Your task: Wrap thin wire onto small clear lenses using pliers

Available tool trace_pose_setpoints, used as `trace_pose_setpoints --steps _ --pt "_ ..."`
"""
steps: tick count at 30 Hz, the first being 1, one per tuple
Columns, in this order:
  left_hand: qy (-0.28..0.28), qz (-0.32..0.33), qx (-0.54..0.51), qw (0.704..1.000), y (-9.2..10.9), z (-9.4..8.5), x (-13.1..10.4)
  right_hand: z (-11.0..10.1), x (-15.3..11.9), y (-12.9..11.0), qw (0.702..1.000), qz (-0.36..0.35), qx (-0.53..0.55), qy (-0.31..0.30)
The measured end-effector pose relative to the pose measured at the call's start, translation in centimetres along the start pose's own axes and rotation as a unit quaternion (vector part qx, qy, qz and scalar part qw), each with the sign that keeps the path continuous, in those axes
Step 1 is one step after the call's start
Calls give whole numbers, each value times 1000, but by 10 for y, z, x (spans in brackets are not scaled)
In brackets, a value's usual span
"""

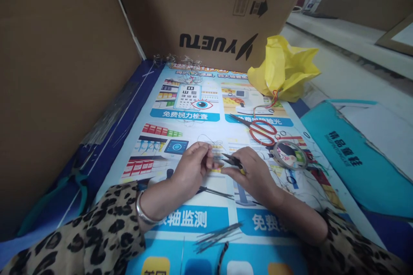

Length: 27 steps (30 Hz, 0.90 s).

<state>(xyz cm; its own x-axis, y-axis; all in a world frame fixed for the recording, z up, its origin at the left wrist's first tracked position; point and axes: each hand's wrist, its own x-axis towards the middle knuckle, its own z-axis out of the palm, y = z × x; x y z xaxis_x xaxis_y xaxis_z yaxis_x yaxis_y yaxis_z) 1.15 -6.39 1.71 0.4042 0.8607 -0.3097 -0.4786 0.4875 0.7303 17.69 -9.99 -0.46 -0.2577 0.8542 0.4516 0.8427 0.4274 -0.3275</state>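
My left hand (192, 167) is closed in a pinch near the middle of the printed poster. Its fingertips hold a thin wire (211, 139), part of which loops out above them; finer detail there is too small to make out. My right hand (258, 177) is wrapped around small pliers (232, 161) with dark, pointed jaws. The jaws point left, close to my left fingertips, and their handles are mostly hidden in my palm. Below my left hand lie dark, thin pieces (214, 192) that I cannot identify.
Red-handled scissors (263, 132) and a tape roll (292, 154) lie right. Beyond them stands a yellow bag (280, 68). Cut wires (219, 236) lie in front, teal-handled pliers (79, 180) at left. Cardboard (193, 4) walls the back and left; a teal box (345, 150) sits right.
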Motion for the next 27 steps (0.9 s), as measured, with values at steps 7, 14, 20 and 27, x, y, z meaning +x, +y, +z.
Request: trace_pose_setpoints --steps 7,14,20,27 --pt "15 12 -18 1000 -4 2 -3 3 -2 -3 1000 -5 -18 14" --pt "6 6 -23 1000 -3 0 -2 0 -1 0 1000 -14 -12 8" --pt "-2 -23 -5 1000 -1 -2 -1 -7 3 6 1000 -10 29 3" --pt "-40 -61 2 997 -2 -5 0 -15 6 18 993 105 52 5"
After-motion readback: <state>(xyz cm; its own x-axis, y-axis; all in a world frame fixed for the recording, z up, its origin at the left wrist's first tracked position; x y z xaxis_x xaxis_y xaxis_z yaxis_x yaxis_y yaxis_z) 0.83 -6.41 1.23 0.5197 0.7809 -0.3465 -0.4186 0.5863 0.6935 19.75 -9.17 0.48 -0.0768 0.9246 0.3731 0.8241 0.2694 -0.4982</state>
